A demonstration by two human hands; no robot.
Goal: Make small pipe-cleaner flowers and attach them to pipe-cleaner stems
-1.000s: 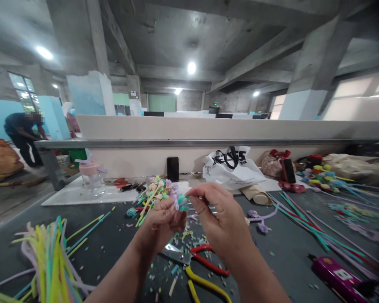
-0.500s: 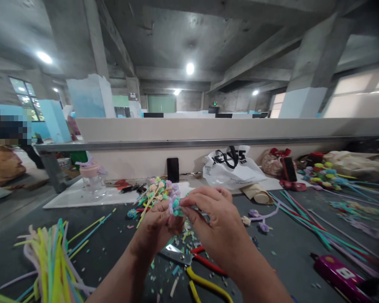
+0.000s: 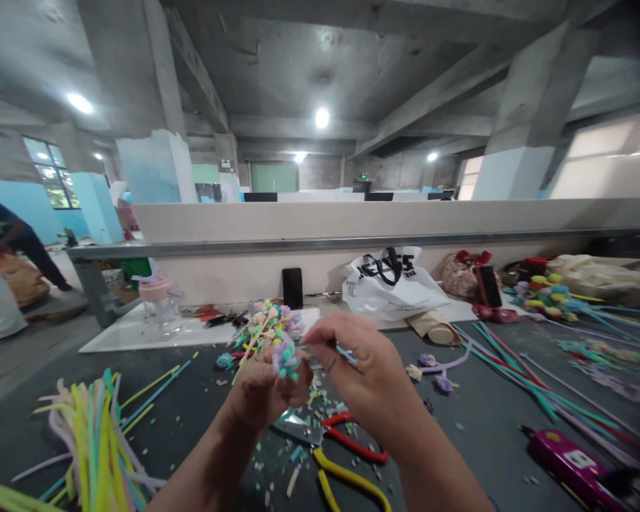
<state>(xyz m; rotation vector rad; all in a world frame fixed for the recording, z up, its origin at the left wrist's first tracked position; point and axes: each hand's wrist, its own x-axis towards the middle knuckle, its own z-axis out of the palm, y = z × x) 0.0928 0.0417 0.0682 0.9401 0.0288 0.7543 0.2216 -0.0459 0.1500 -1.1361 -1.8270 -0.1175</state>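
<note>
My left hand point(image 3: 264, 390) is closed on a small pipe-cleaner flower point(image 3: 286, 360) in teal and lilac, its fluffy petals standing above the fingers. Just to the right, my right hand point(image 3: 363, 366) has thumb and fingertips pinched together close to the flower. Whatever is in that pinch is too small to make out. Behind the left hand lies a pile of finished pipe-cleaner flowers point(image 3: 267, 321) in peach, lilac and yellow. Metal cutters point(image 3: 308, 432) with a red and a yellow handle lie below the hands among cut fuzzy scraps.
Loose pipe cleaners point(image 3: 93, 441) are bunched at front left, more point(image 3: 517, 370) at right. A purple glue-gun-like tool point(image 3: 565, 455) lies at front right. Along the back stand a clear bottle point(image 3: 160, 306), a phone point(image 3: 292, 287) and a white bag point(image 3: 395, 288). A person point(image 3: 21, 238) bends at far left.
My right hand has drawn slightly away from the flower, which now shows more fully in my left hand. The left hand has turned and shifted slightly left and down.
</note>
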